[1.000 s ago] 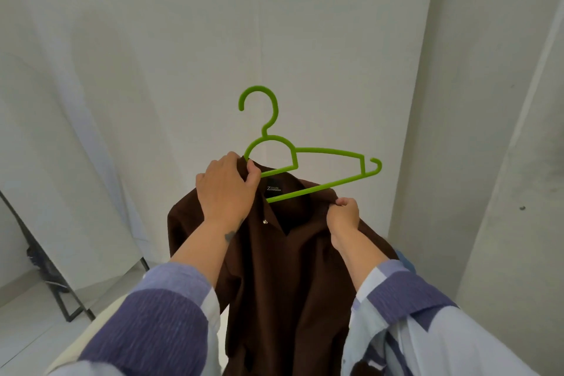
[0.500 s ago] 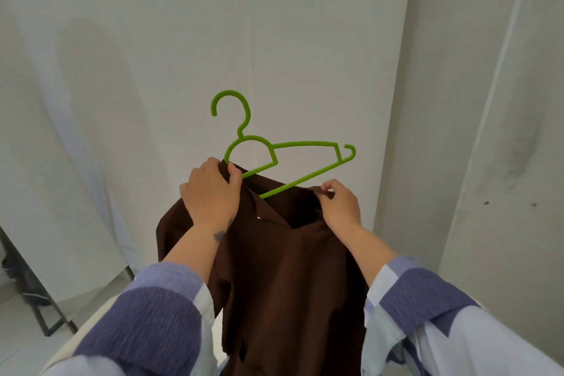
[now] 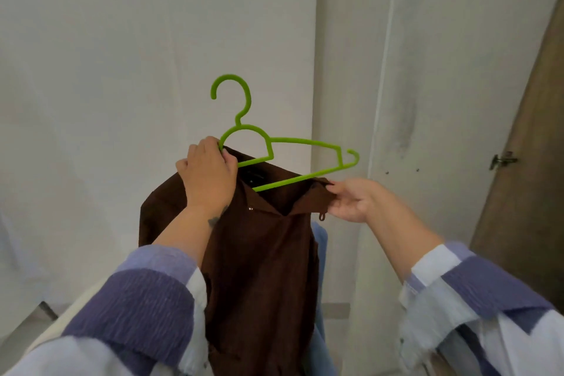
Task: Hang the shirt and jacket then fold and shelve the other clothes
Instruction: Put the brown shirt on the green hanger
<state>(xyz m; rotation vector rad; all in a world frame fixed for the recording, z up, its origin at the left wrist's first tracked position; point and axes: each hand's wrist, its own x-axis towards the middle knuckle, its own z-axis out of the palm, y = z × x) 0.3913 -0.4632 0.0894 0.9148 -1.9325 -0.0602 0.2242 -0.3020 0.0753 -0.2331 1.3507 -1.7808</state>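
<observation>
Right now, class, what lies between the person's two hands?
Head view: the brown shirt's open collar and the green plastic hanger's lower bar span between left hand and right hand.

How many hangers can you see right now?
1: a green hanger, held up before the wall, its left end inside the brown shirt under the left hand. Others may be out of view.

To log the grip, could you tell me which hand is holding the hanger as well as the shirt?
The left hand: it grips the green hanger together with the brown shirt at the collar. The right hand only pinches the shirt's other collar edge.
</observation>
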